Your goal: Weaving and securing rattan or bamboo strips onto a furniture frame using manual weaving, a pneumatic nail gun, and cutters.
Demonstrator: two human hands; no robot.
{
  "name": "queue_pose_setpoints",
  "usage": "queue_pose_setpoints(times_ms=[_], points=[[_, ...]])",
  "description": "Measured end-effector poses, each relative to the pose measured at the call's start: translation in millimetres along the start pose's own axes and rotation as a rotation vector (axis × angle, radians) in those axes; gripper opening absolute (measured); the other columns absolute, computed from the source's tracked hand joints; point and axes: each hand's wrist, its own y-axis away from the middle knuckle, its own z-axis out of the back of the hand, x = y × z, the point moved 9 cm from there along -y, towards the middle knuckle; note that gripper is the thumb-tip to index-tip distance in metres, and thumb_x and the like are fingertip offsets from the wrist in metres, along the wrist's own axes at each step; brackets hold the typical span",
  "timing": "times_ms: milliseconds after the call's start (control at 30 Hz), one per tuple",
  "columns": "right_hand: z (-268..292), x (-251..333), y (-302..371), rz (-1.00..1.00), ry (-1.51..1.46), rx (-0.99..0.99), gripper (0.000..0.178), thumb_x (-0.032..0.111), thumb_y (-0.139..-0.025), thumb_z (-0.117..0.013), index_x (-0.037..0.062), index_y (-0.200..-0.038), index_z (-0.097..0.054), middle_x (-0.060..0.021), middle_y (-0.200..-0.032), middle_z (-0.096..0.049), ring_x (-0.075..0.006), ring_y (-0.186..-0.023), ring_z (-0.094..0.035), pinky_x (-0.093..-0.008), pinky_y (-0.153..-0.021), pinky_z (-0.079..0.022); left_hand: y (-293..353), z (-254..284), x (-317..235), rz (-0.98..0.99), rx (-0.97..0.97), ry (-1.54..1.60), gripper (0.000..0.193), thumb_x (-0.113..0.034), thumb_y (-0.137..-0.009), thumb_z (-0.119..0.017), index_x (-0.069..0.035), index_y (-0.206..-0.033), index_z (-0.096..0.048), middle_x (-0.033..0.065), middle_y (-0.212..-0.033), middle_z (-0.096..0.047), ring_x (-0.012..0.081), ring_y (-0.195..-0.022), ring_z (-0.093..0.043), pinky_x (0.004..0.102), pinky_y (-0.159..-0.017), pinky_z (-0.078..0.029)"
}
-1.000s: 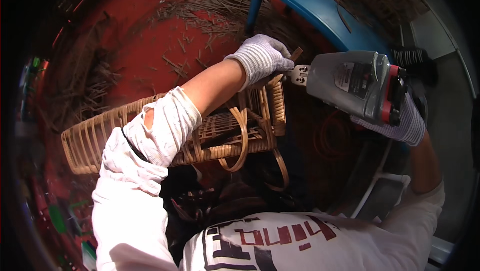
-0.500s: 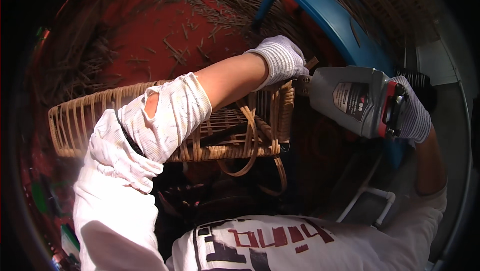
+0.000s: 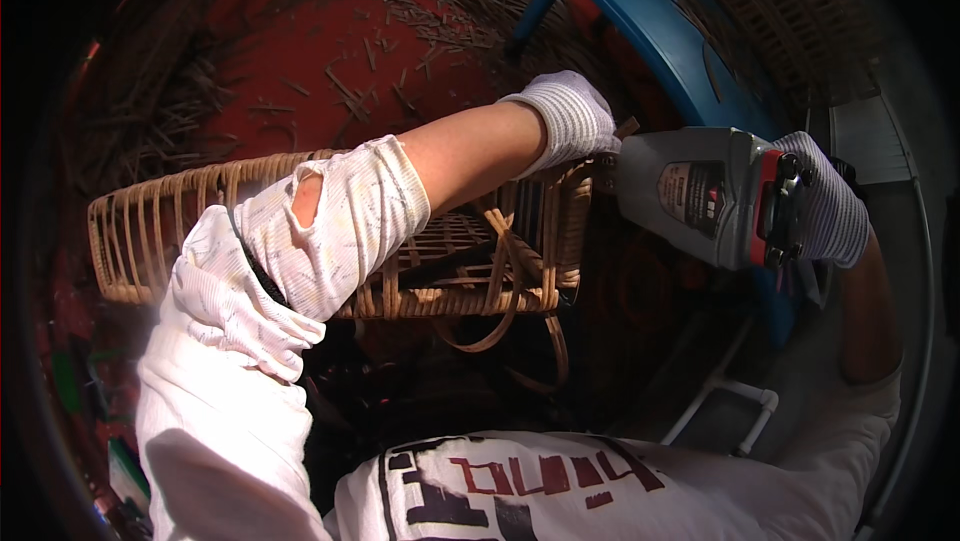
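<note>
A long rattan basket (image 3: 215, 179) lies across the middle, its woven rim and open lattice facing me. My left hand (image 3: 575, 116), in a white and grey knit glove, is closed at the basket's far right corner; most of its fingers are hidden behind the wrist. A short brown strip (image 3: 628, 127) pokes out beside that hand. In my gloved right hand (image 3: 835, 206) is a grey nail gun (image 3: 670, 181) with a red and black end. Its nose points left at the same corner, close to my left fingers. Loose rattan strands (image 3: 560, 346) loop below the basket's right end.
A blue plastic stool or table (image 3: 640, 31) stands beyond the gun. Cut rattan strips (image 3: 450, 1) lie scattered over the red floor (image 3: 290, 31). Another woven piece (image 3: 770, 11) is at the upper right. Below the gun is a white pipe frame (image 3: 745, 391).
The nail gun has tilted slightly in my right hand, its nose still at the corner. My left hand and the basket have shifted only a little.
</note>
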Motion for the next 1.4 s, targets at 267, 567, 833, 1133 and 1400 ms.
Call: queue_pose_setpoints(times_ms=[267, 567, 833, 1133, 1400], points=[[2, -3, -3, 0.154, 0.004, -0.056, 0.065, 0.015, -0.064, -0.093, 0.0020, -0.118, -0.060, -0.0092, -0.104, -0.065, -0.0197, -0.093, -0.069, -0.0324, -0.083, -0.059, -3, 0, 12, 0.080, 0.029, 0.008, 0.049, -0.049, -0.097, -0.053, -0.014, -0.129, -0.067, 0.0109, -0.129, -0.067, 0.0330, -0.120, -0.063, 0.0414, -0.104, -0.050], [6, -10, 7, 0.218, 0.059, -0.176, 0.063, 0.014, -0.064, -0.093, 0.0022, -0.117, -0.060, -0.0091, -0.107, -0.065, -0.0194, -0.094, -0.068, -0.0327, -0.085, -0.058, 2, 2, 9, 0.058, 0.005, 0.002, 0.051, -0.051, -0.097, -0.053, -0.013, -0.129, -0.067, 0.0108, -0.130, -0.067, 0.0327, -0.120, -0.063, 0.0413, -0.104, -0.049], [0, 0, -7, 0.104, 0.050, 0.039, 0.070, 0.014, -0.061, -0.095, 0.0019, -0.120, -0.060, -0.0087, -0.108, -0.066, -0.0193, -0.097, -0.068, -0.0348, -0.088, -0.058, -1, 1, 8, 0.077, 0.003, 0.045, 0.051, -0.049, -0.095, -0.056, -0.013, -0.128, -0.068, 0.0112, -0.128, -0.068, 0.0322, -0.119, -0.064, 0.0405, -0.104, -0.050], [1, 2, -13, -0.101, -0.014, -0.007, 0.072, 0.018, -0.057, -0.096, 0.0021, -0.117, -0.061, -0.0087, -0.108, -0.065, -0.0209, -0.095, -0.068, -0.0355, -0.087, -0.057, -4, 3, 12, 0.117, -0.032, 0.065, 0.047, -0.046, -0.095, -0.059, -0.012, -0.126, -0.069, 0.0142, -0.125, -0.068, 0.0321, -0.117, -0.066, 0.0402, -0.101, -0.052], [6, 25, -14, 0.015, 0.093, -0.083, 0.047, 0.018, -0.065, -0.089, 0.0015, -0.102, -0.067, -0.0101, -0.091, -0.068, -0.0222, -0.081, -0.070, -0.0352, -0.077, -0.059, -8, 6, 22, 0.181, -0.119, 0.128, 0.044, -0.041, -0.087, -0.067, -0.013, -0.120, -0.072, 0.0152, -0.122, -0.070, 0.0327, -0.115, -0.067, 0.0396, -0.099, -0.053]])
